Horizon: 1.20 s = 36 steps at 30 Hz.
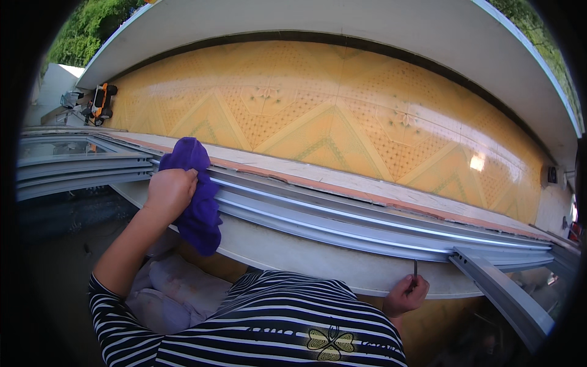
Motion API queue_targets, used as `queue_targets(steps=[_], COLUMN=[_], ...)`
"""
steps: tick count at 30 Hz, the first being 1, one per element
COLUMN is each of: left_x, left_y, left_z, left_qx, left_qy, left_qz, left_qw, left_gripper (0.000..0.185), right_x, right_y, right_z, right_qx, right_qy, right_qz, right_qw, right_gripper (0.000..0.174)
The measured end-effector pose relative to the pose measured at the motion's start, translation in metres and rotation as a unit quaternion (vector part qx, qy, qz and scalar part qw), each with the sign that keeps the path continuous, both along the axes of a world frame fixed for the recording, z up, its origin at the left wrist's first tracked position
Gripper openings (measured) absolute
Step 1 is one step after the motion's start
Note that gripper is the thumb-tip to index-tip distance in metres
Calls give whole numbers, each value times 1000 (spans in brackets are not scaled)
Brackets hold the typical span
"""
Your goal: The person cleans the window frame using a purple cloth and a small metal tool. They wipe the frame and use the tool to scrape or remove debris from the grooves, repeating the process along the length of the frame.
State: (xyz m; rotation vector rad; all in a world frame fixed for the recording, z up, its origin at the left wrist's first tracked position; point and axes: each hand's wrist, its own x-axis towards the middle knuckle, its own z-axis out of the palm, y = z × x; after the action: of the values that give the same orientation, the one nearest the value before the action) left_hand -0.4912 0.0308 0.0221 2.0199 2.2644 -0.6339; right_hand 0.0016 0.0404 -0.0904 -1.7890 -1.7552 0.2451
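My left hand grips a purple cloth that drapes over the metal sliding-window track near its left end. Part of the cloth hangs down on my side of the track, over the white sill. Farther right, my right hand holds a thin, dark tool upright by its lower end. Its tip is close to the near edge of the track; whether it touches cannot be told. What kind of tool it is stays unclear.
Sliding window frames stand at the left and right of the opening. Beyond the track runs a rough reddish edge, then a yellow patterned tile floor and a pale wall. An orange toy vehicle sits far left.
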Motion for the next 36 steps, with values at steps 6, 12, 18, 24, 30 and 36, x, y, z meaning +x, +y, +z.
queue_targets(steps=[6,12,18,24,30,36], left_x=[-1,16,46,62,94,140], left_y=[6,12,10,2,4,28], left_z=[7,13,0,-11,-26,-35], left_qx=[7,-18,64,115,194,131], left_qy=[-102,-187,-262,-351,-378,-474], left_qz=[55,173,162,246,119,92], left_qw=[993,967,949,896,897,866], left_gripper=[14,17,26,30,27,36], right_x=[6,8,11,9,5,-38], right_y=[-6,-10,-8,-2,8,35], right_z=[0,0,3,3,3,63], right_qx=[-36,-40,-42,-39,-50,-137], right_qy=[-5,-18,-11,-25,22,213], right_qz=[-8,-13,26,35,39,140], right_qw=[999,999,999,998,998,957], right_gripper=[6,7,7,5,9,20])
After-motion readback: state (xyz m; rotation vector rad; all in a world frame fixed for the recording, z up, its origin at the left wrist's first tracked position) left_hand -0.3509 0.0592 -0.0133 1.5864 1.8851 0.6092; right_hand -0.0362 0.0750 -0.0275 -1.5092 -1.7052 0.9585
